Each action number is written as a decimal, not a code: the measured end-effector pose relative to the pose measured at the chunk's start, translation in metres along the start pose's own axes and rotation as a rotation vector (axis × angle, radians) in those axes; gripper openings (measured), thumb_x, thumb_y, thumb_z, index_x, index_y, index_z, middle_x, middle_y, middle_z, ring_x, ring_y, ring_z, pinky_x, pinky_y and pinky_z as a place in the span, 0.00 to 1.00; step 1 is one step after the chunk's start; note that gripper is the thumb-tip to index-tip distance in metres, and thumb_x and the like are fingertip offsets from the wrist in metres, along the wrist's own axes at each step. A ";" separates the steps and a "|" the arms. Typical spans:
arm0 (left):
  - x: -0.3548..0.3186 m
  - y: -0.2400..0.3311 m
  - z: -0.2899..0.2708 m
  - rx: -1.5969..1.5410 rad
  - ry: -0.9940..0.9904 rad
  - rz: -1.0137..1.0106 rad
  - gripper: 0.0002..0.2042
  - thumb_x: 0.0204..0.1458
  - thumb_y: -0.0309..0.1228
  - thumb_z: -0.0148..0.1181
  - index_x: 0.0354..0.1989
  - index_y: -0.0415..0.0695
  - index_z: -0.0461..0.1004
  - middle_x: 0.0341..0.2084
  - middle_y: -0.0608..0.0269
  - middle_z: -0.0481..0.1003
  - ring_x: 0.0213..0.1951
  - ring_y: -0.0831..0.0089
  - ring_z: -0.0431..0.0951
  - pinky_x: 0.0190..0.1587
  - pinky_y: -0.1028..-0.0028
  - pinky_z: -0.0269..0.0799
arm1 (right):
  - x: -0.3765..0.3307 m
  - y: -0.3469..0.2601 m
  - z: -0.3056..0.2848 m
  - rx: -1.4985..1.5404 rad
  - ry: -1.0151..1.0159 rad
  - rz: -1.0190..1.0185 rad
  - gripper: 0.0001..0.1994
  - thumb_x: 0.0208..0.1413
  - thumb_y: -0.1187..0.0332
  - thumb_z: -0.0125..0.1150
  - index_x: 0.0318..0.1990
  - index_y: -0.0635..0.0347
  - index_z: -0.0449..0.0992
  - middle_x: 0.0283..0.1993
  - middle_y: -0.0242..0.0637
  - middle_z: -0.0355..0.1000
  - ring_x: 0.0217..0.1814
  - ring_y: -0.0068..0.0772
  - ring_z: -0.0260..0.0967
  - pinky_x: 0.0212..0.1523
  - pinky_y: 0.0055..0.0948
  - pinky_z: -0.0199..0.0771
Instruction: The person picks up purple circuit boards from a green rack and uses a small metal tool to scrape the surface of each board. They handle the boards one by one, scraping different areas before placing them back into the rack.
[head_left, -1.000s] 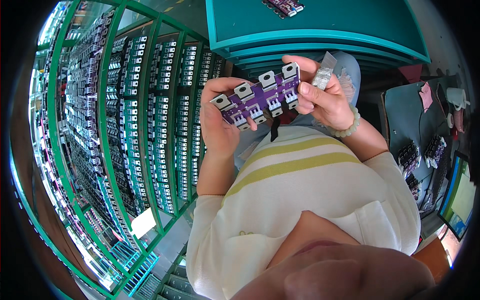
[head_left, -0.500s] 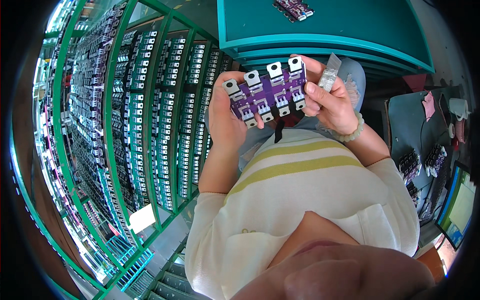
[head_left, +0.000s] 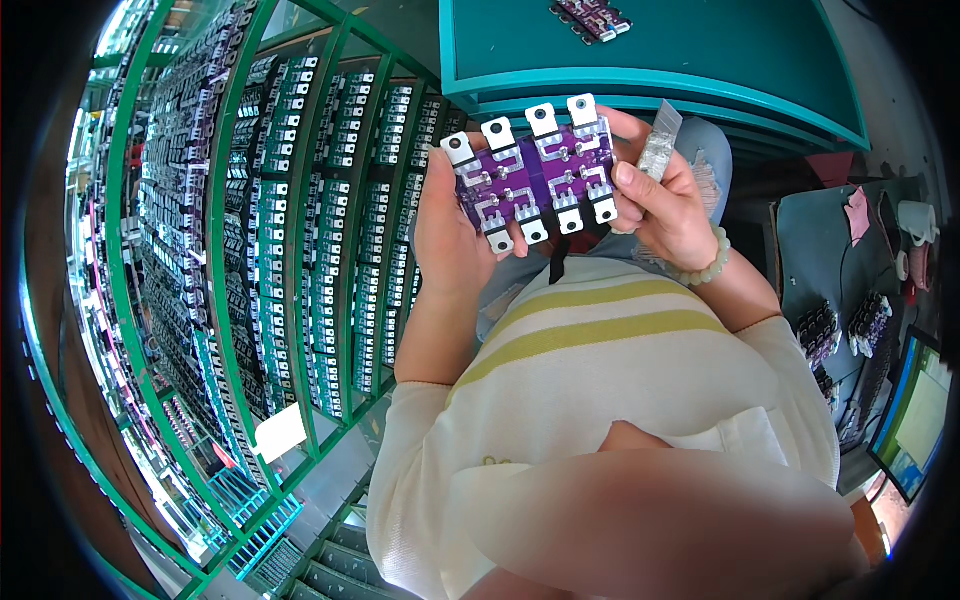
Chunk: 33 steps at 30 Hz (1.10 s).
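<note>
A purple circuit board with several white-tabbed components along its two long edges is held up in front of my chest. My left hand is closed on its left end, with fingertips showing under the lower edge. At the right end, my right hand steadies the board with its fingers. That same hand also grips a craft knife blade whose lower part is wrapped in silvery tape, its tip pointing up and away from the board. A beaded bracelet circles my right wrist.
Beyond my hands stands a teal table with another circuit board on it. Tall green racks full of boards fill the left side. At right, a dark worktop carries more boards, beside a monitor.
The board has tilted, so its face shows more squarely and its upper edge sits slightly higher. Both hands keep their hold, and the blade stays in my right hand.
</note>
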<state>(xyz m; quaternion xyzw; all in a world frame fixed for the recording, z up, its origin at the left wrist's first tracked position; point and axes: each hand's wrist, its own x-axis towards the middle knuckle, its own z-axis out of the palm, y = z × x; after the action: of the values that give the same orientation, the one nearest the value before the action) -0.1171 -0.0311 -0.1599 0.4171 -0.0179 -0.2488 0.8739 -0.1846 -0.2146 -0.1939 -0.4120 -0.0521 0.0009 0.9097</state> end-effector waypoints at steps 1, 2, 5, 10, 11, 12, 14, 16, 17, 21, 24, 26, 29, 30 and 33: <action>0.000 0.000 0.001 -0.007 0.012 -0.007 0.24 0.64 0.48 0.30 0.48 0.38 0.63 0.33 0.51 0.76 0.19 0.72 0.77 0.11 0.80 0.68 | 0.000 0.000 0.000 -0.004 0.004 0.001 0.23 0.63 0.72 0.46 0.65 0.63 0.55 0.29 0.24 0.63 0.20 0.10 0.49 0.19 0.15 0.50; 0.001 0.000 0.000 -0.006 -0.009 -0.018 0.23 0.64 0.48 0.30 0.48 0.39 0.63 0.33 0.51 0.76 0.18 0.72 0.76 0.10 0.80 0.67 | 0.000 0.000 0.001 0.004 0.005 -0.001 0.23 0.63 0.72 0.47 0.64 0.63 0.55 0.28 0.23 0.62 0.20 0.10 0.49 0.19 0.15 0.50; 0.001 0.002 -0.001 0.008 0.002 -0.055 0.23 0.63 0.48 0.30 0.49 0.41 0.64 0.33 0.51 0.77 0.14 0.72 0.74 0.08 0.81 0.63 | 0.000 -0.001 0.002 0.018 0.009 0.006 0.22 0.63 0.71 0.47 0.64 0.63 0.56 0.24 0.23 0.60 0.19 0.10 0.48 0.19 0.15 0.49; 0.002 0.001 -0.005 -0.076 -0.089 -0.100 0.22 0.63 0.47 0.32 0.50 0.41 0.63 0.33 0.51 0.76 0.15 0.71 0.75 0.08 0.80 0.63 | 0.000 -0.002 0.004 0.036 0.086 0.055 0.22 0.63 0.70 0.48 0.63 0.61 0.58 0.21 0.22 0.58 0.19 0.10 0.47 0.18 0.15 0.47; 0.002 0.000 -0.005 -0.099 -0.100 -0.103 0.22 0.63 0.47 0.33 0.50 0.41 0.63 0.33 0.51 0.76 0.16 0.71 0.75 0.08 0.79 0.63 | 0.000 -0.002 0.004 0.053 0.089 0.068 0.21 0.63 0.70 0.47 0.63 0.61 0.58 0.21 0.22 0.57 0.19 0.10 0.47 0.18 0.15 0.47; 0.001 0.000 -0.004 -0.067 -0.103 -0.092 0.21 0.63 0.46 0.34 0.50 0.40 0.62 0.33 0.51 0.76 0.16 0.71 0.76 0.08 0.79 0.63 | 0.001 -0.003 0.003 0.069 0.093 0.081 0.21 0.63 0.70 0.47 0.63 0.61 0.58 0.21 0.22 0.57 0.18 0.10 0.47 0.18 0.15 0.47; 0.001 0.000 -0.003 -0.008 -0.122 -0.084 0.20 0.63 0.44 0.36 0.51 0.39 0.61 0.33 0.51 0.75 0.17 0.70 0.76 0.09 0.79 0.65 | 0.001 -0.005 0.003 0.102 0.113 0.103 0.20 0.64 0.69 0.47 0.63 0.60 0.59 0.21 0.22 0.57 0.18 0.10 0.46 0.18 0.15 0.47; -0.001 -0.001 -0.002 0.029 -0.137 -0.034 0.18 0.61 0.37 0.40 0.53 0.37 0.57 0.34 0.48 0.74 0.19 0.69 0.76 0.11 0.77 0.68 | 0.002 -0.006 0.003 0.140 0.129 0.128 0.20 0.64 0.69 0.46 0.63 0.60 0.60 0.21 0.22 0.57 0.18 0.10 0.46 0.18 0.15 0.47; -0.002 0.000 0.001 0.076 -0.151 -0.013 0.17 0.61 0.36 0.41 0.53 0.37 0.56 0.35 0.48 0.74 0.19 0.68 0.77 0.11 0.77 0.68 | 0.001 -0.004 0.000 0.175 0.126 0.130 0.20 0.64 0.70 0.46 0.62 0.60 0.60 0.22 0.23 0.59 0.19 0.10 0.47 0.18 0.15 0.47; -0.008 0.001 0.014 0.156 -0.175 0.026 0.18 0.59 0.31 0.43 0.54 0.35 0.53 0.35 0.45 0.73 0.20 0.65 0.77 0.12 0.75 0.70 | 0.003 -0.007 -0.003 0.198 0.075 0.133 0.19 0.64 0.70 0.44 0.62 0.61 0.60 0.29 0.26 0.66 0.19 0.10 0.48 0.18 0.14 0.49; -0.009 0.000 0.018 0.214 -0.164 0.047 0.18 0.59 0.30 0.42 0.54 0.33 0.52 0.34 0.44 0.73 0.19 0.65 0.76 0.12 0.75 0.69 | 0.002 -0.004 -0.004 0.183 0.076 0.108 0.21 0.64 0.68 0.44 0.63 0.63 0.58 0.41 0.30 0.70 0.20 0.09 0.48 0.17 0.13 0.48; -0.010 -0.002 0.021 0.282 -0.155 0.087 0.17 0.61 0.30 0.38 0.53 0.31 0.54 0.32 0.43 0.73 0.15 0.66 0.74 0.11 0.75 0.67 | 0.002 -0.007 -0.003 0.233 0.092 0.118 0.19 0.64 0.70 0.44 0.62 0.63 0.60 0.34 0.27 0.68 0.21 0.10 0.49 0.18 0.13 0.51; -0.010 -0.005 0.025 0.291 -0.162 0.083 0.16 0.61 0.29 0.38 0.54 0.32 0.53 0.33 0.42 0.73 0.18 0.64 0.75 0.12 0.73 0.70 | 0.002 -0.005 -0.009 0.230 0.091 0.102 0.19 0.64 0.70 0.44 0.62 0.63 0.60 0.35 0.28 0.69 0.20 0.09 0.50 0.18 0.13 0.51; -0.009 -0.005 0.025 0.305 -0.170 0.081 0.16 0.61 0.29 0.38 0.54 0.32 0.53 0.33 0.42 0.73 0.19 0.64 0.76 0.13 0.73 0.71 | 0.002 -0.005 -0.009 0.226 0.100 0.096 0.19 0.64 0.70 0.44 0.62 0.63 0.60 0.35 0.28 0.69 0.20 0.09 0.50 0.18 0.13 0.51; -0.007 -0.007 0.020 0.328 -0.228 0.087 0.16 0.61 0.27 0.38 0.55 0.35 0.52 0.36 0.41 0.72 0.22 0.61 0.77 0.15 0.71 0.72 | 0.001 -0.005 -0.014 0.249 0.061 0.059 0.19 0.64 0.69 0.45 0.61 0.62 0.61 0.36 0.29 0.69 0.20 0.10 0.50 0.17 0.14 0.51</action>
<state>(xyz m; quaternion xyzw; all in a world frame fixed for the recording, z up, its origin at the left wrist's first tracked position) -0.1312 -0.0459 -0.1513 0.5217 -0.1752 -0.2501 0.7966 -0.1820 -0.2289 -0.1991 -0.2969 -0.0118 0.0217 0.9546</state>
